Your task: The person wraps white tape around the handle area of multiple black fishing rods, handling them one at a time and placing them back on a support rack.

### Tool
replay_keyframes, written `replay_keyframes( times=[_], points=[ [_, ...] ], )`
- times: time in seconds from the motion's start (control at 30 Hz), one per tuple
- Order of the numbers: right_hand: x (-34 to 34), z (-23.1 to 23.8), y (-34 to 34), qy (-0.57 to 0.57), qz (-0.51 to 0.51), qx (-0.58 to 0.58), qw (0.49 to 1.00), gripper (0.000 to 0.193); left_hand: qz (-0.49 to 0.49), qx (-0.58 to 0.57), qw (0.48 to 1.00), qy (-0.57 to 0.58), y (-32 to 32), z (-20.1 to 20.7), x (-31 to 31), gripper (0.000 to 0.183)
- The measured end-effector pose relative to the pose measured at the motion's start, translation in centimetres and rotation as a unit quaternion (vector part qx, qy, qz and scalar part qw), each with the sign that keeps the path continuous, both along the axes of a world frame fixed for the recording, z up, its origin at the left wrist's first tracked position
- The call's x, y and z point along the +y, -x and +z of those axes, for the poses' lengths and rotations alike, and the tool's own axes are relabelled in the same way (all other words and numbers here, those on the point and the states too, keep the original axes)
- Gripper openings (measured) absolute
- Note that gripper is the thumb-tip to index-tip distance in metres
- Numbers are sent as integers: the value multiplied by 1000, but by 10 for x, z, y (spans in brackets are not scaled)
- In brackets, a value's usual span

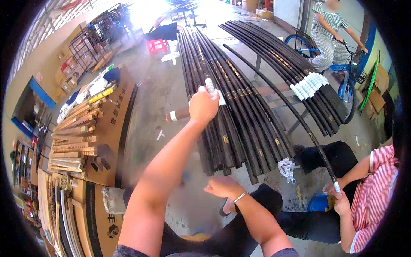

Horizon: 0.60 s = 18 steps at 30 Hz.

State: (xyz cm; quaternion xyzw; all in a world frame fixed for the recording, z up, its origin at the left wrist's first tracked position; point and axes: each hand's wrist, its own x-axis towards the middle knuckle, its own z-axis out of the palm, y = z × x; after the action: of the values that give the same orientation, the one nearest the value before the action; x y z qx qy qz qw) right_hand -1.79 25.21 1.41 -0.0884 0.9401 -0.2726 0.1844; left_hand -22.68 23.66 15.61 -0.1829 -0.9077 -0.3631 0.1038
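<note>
My left hand [204, 105] reaches forward with its fingers closed around a black pole [202, 58], just below a white wrapped band [209, 84]. That pole lies among a row of long black poles [239, 103] with gold markings. Another white patch shows right beside the hand. Nearer to me, my right hand [224, 187], with a silver bangle [241, 197] at the wrist, hovers by the near ends of the poles. Its fingers are curled; whether anything thin is between them cannot be seen.
To the right lie more black poles [278, 60] with white bands. A seated co-worker in a striped shirt [372, 188] holds one long pole [295, 113]. White strips [287, 170] hang by the pole ends. Wooden pieces [77, 137] rest on cardboard at left; a person sits on a bicycle [340, 68].
</note>
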Motion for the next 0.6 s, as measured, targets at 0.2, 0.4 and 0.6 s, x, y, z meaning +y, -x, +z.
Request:
replay_keyframes(
  times=[0.2, 0.4, 0.6],
  points=[
    [-3, -6, 3, 55, -22, 28, 998, 40, 38, 29, 993, 112, 18, 3, 44, 39],
    [-1, -3, 0, 69, -29, 105, 992, 37, 46, 26, 981, 187, 22, -4, 58, 39],
    [-3, -7, 4, 76, -12, 33, 997, 32, 22, 1, 986, 163, 44, -10, 57, 47]
  ],
)
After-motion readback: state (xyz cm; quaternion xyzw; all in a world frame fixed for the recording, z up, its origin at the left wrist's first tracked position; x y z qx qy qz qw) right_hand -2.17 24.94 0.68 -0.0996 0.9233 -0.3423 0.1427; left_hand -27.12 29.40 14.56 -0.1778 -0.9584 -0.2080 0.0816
